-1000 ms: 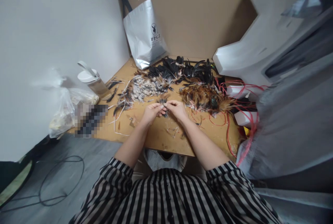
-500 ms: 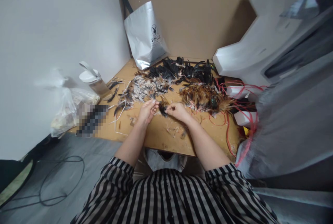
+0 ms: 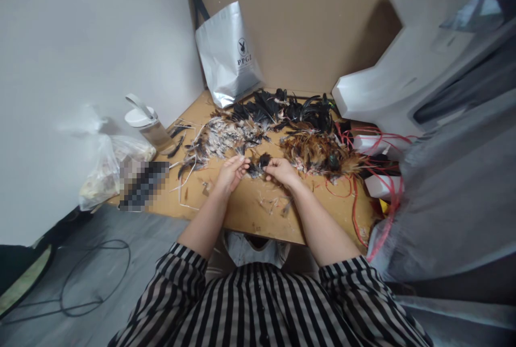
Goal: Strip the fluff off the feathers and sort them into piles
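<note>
My left hand (image 3: 233,174) is closed in a pinch on small feathers, with dark tips poking up above its fingertips. My right hand (image 3: 281,171) pinches a dark feather (image 3: 264,160) just to the right. Between the two hands lies a small tuft of black and brown feathers (image 3: 255,168) on the table. Beyond my left hand spreads a pile of pale, speckled feathers (image 3: 220,135). A brown feather pile (image 3: 318,151) sits beyond and right of my right hand, and long black feathers (image 3: 278,105) lie along the back.
A silver bag (image 3: 228,57) leans at the back wall. On the left stand a lidded plastic jug (image 3: 155,131) and a clear plastic bag (image 3: 108,170). Red strings (image 3: 355,207) and white boxes (image 3: 382,186) crowd the right side. Feather scraps (image 3: 274,204) lie near the table's front edge.
My right hand has moved slightly right, away from my left, with a dark feather at its fingertips. The gap between my hands is wider. My left hand is nearly still.
</note>
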A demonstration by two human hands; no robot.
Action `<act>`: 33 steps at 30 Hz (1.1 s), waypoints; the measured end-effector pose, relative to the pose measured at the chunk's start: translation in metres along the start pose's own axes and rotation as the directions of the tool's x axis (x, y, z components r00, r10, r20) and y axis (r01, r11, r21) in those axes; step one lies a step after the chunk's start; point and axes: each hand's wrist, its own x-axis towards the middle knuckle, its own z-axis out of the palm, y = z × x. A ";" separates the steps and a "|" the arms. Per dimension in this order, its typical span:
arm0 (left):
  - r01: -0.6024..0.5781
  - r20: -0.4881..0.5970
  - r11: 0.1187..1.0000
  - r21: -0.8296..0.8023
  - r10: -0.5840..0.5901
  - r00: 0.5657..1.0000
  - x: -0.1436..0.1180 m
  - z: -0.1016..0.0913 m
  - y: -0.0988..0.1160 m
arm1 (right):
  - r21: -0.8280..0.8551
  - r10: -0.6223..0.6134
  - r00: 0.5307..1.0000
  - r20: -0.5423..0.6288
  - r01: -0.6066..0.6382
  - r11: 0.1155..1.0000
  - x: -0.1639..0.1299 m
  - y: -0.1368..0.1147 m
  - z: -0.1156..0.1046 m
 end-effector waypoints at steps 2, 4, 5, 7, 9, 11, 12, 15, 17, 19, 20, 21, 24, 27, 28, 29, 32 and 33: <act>0.016 0.016 1.000 0.003 -0.016 1.000 0.000 0.001 0.000 | 0.125 0.024 1.000 0.018 -0.026 0.992 0.002 0.001 0.001; 0.027 0.026 1.000 0.005 -0.027 0.999 -0.001 0.001 -0.001 | 0.230 0.008 0.999 0.033 -0.015 0.973 0.005 0.003 0.002; 0.030 0.028 1.000 0.006 -0.030 0.999 -0.001 0.001 -0.001 | 0.275 -0.008 0.999 0.044 -0.004 0.961 0.006 0.004 0.003; 0.037 0.028 0.999 0.007 -0.037 0.999 -0.001 0.002 -0.001 | 0.339 -0.023 0.998 0.066 -0.001 0.941 0.008 0.004 0.004; 0.048 0.034 0.999 0.013 -0.048 0.998 -0.002 0.002 -0.002 | 0.362 0.003 0.997 0.077 -0.030 0.932 0.008 0.004 0.005; 0.059 0.049 0.998 0.021 -0.060 0.997 -0.002 0.003 -0.002 | 0.354 0.052 0.996 0.078 -0.077 0.932 0.007 0.003 0.005; 0.062 0.057 0.998 0.024 -0.063 0.996 -0.003 0.003 -0.002 | 0.349 0.074 0.994 0.083 -0.098 0.932 0.007 0.003 0.005; 0.066 0.085 0.997 0.024 -0.068 0.994 -0.004 0.005 -0.002 | 0.331 0.105 0.990 0.095 -0.131 0.934 0.007 0.004 0.003; 0.070 0.105 0.997 0.021 -0.072 0.992 -0.005 0.005 -0.002 | 0.309 0.106 0.993 0.057 -0.118 0.944 0.009 0.006 0.000; 0.074 0.119 0.997 0.020 -0.075 0.990 -0.005 0.005 -0.002 | 0.280 0.094 0.996 0.009 -0.092 0.956 0.009 0.007 -0.003; 0.074 0.122 0.997 0.019 -0.076 0.990 -0.005 0.006 -0.002 | 0.268 0.085 0.996 -0.007 -0.080 0.960 0.009 0.007 -0.004; 0.072 0.126 0.997 0.018 -0.074 0.989 -0.005 0.006 -0.002 | 0.263 0.075 0.997 -0.016 -0.068 0.962 0.009 0.007 -0.005; 0.049 0.141 0.999 -0.003 -0.048 0.989 -0.005 0.006 -0.002 | 0.278 0.042 0.999 -0.028 -0.032 0.960 0.009 0.006 -0.006; 0.003 0.151 0.999 -0.034 0.002 0.988 -0.005 0.006 -0.002 | 0.336 0.037 0.999 -0.036 -0.023 0.942 0.010 0.006 -0.006; -0.007 0.149 0.999 -0.038 0.013 0.989 -0.005 0.006 -0.002 | 0.345 0.045 0.998 -0.031 -0.032 0.938 0.010 0.006 -0.006; -0.011 0.144 0.999 -0.038 0.016 0.989 -0.005 0.006 -0.002 | 0.342 0.056 0.998 -0.020 -0.045 0.939 0.011 0.007 -0.006; 0.001 0.135 1.000 -0.025 0.002 0.991 -0.004 0.005 -0.001 | 0.256 0.072 0.997 0.020 -0.075 0.964 0.012 0.010 -0.008; 0.006 0.138 1.000 -0.022 -0.003 0.990 -0.004 0.005 -0.001 | 0.220 0.072 0.997 0.027 -0.076 0.972 0.012 0.011 -0.009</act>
